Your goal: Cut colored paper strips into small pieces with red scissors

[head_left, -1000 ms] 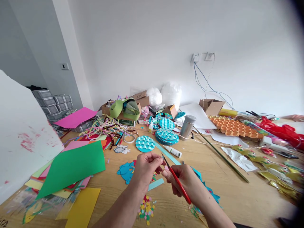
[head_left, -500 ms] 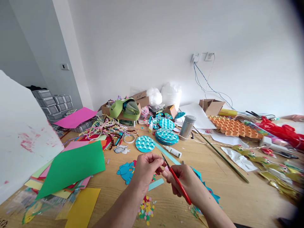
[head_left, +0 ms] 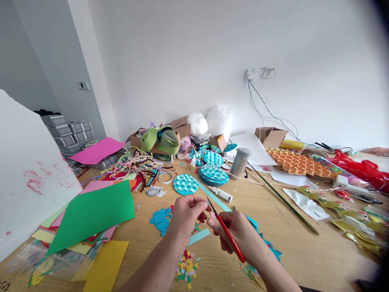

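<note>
Red-handled scissors (head_left: 228, 235) are gripped in my right hand (head_left: 238, 233), blades apart and pointing up toward my other hand. My left hand (head_left: 190, 215) is pinched closed beside the upper blade; what lies between its fingertips is too small to make out. A pale blue paper strip (head_left: 199, 237) lies on the table below my hands. Blue paper fish (head_left: 161, 219) sit to the left of my left wrist. Small coloured paper dots (head_left: 187, 267) are scattered nearer me. Behind my hands lie a scale-patterned blue disc (head_left: 186, 184) and a white glue bottle (head_left: 222, 194).
A stack of patterned discs (head_left: 213, 175) stands by a metal flask (head_left: 240, 163). Coloured paper sheets (head_left: 97, 215) cover the left side. To the right are a green stick (head_left: 284, 198), an orange egg tray (head_left: 300, 162) and yellow-green caterpillar shapes (head_left: 322, 198).
Almost nothing differs. My right thumb has shifted slightly away from my left fingertips; both hands stay in the same place.
</note>
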`<state>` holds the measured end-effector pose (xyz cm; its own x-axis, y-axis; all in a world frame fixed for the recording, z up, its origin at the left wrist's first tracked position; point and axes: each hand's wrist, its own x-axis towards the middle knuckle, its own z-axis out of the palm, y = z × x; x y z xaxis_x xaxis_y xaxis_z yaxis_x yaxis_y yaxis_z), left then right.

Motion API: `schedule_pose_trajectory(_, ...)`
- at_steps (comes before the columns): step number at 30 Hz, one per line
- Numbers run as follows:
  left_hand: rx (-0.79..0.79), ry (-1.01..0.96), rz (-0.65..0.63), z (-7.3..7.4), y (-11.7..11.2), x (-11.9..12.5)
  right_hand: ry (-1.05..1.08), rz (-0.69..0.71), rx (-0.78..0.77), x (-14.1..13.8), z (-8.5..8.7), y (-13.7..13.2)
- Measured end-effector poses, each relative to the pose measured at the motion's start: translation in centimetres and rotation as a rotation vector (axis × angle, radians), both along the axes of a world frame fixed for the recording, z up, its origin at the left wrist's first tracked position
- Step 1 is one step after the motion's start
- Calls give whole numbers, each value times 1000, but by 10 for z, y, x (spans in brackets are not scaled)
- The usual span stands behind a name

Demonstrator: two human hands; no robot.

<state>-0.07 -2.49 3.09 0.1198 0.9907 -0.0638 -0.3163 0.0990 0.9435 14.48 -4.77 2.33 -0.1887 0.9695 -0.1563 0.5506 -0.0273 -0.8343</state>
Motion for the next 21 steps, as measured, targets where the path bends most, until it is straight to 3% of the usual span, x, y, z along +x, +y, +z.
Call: schedule_pose_trajectory(21,-29,-19,-49,1,0,-2,-18,18,3,1,3,-1)
